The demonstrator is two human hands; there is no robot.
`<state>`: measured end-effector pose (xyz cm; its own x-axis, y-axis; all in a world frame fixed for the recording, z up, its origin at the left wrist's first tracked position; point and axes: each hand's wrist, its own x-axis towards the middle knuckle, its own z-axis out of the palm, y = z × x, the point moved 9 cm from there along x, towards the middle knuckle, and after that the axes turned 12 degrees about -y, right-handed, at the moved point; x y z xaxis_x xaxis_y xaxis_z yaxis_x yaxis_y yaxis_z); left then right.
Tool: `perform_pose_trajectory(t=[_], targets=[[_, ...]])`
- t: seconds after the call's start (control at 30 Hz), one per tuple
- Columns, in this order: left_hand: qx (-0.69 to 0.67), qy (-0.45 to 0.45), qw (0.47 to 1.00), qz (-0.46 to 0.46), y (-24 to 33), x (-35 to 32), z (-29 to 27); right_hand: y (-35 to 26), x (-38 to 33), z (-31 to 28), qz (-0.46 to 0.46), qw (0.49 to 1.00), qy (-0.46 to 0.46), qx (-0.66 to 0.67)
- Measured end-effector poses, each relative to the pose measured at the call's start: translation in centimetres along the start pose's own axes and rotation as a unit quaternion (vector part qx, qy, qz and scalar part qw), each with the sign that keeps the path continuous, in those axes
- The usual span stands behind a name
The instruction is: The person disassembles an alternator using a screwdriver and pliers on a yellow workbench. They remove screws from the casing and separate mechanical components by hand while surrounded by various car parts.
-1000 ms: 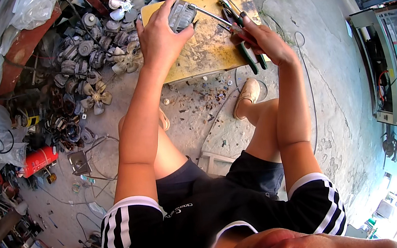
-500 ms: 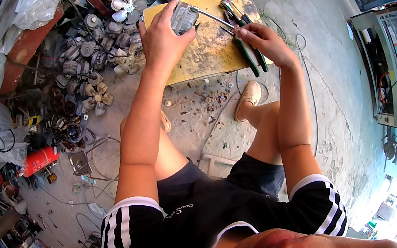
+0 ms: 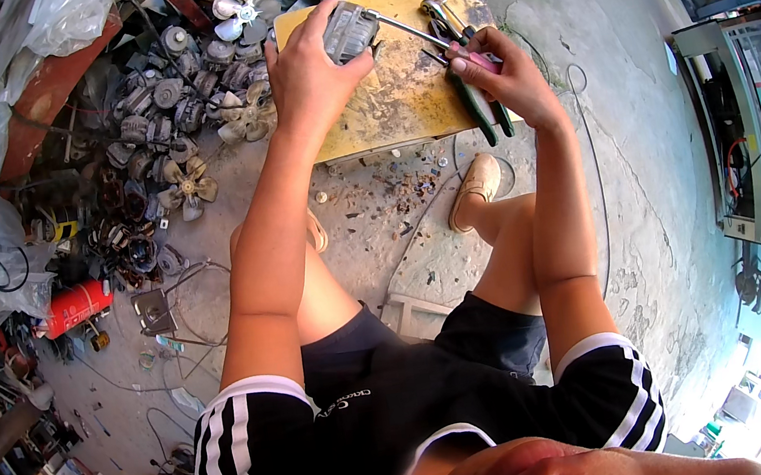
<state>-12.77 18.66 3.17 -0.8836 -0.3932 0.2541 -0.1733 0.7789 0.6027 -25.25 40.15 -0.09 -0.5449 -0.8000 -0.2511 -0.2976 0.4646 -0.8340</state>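
Observation:
At the far left of a yellow work surface (image 3: 383, 107), my left hand (image 3: 312, 83) is closed around a small grey metal motor (image 3: 347, 32), thumb on the near side. My right hand (image 3: 511, 81) grips the pink handle of a screwdriver (image 3: 414, 31). Its long metal shaft slants up and left to the motor's right side, where the tip meets it; the exact contact is too small to make out. Just under the right hand lie dark green-handled pliers (image 3: 475, 108), partly covered by the hand. A second plier-like tool (image 3: 438, 14) rests beyond the shaft.
Old motors (image 3: 168, 94) and fan blades (image 3: 188, 188) are heaped on the floor at left. A red box (image 3: 75, 308) sits nearer. Small debris (image 3: 395, 199) and a cable (image 3: 592, 181) lie on the concrete. A glass-fronted cabinet (image 3: 751, 131) stands at right.
My right fingers have shifted on the screwdriver, showing more of the pink handle. The motor and my left hand have moved slightly left and tilted a little.

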Motion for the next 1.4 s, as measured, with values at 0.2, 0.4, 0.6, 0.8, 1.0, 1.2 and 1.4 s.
perform_pose_trajectory(t=[0.2, 0.4, 0.6, 0.8, 1.0, 1.2, 1.4], targets=[[0.004, 0.005, 1.000, 0.009, 0.4, 0.1, 0.1, 1.5, 0.0, -0.1, 0.032, 0.996, 0.017, 0.080], [0.000, 0.009, 1.000, 0.010, 0.1, 0.0, 0.0, 0.3, 0.0, -0.4, -0.008, 0.999, 0.024, -0.027], [0.004, 0.010, 1.000, 0.009, 0.1, 0.0, 0.0, 0.3, -0.2, 0.2, 0.051, 0.996, -0.001, 0.075], [-0.002, 0.003, 1.000, 0.008, 0.1, 0.1, 0.1, 0.3, -0.1, -0.4, -0.020, 0.999, 0.025, -0.033], [0.008, 0.006, 1.000, 0.011, 0.4, -0.1, 0.1, 0.4, -0.3, 0.1, 0.045, 0.993, 0.001, 0.106], [-0.002, 0.006, 1.000, 0.008, 0.0, 0.0, 0.0, 0.2, -0.1, -0.5, 0.012, 0.999, 0.030, -0.043], [0.004, 0.005, 1.000, 0.004, 0.1, -0.1, 0.1, -0.5, -0.4, 0.1, 0.049, 0.997, 0.024, 0.046]])
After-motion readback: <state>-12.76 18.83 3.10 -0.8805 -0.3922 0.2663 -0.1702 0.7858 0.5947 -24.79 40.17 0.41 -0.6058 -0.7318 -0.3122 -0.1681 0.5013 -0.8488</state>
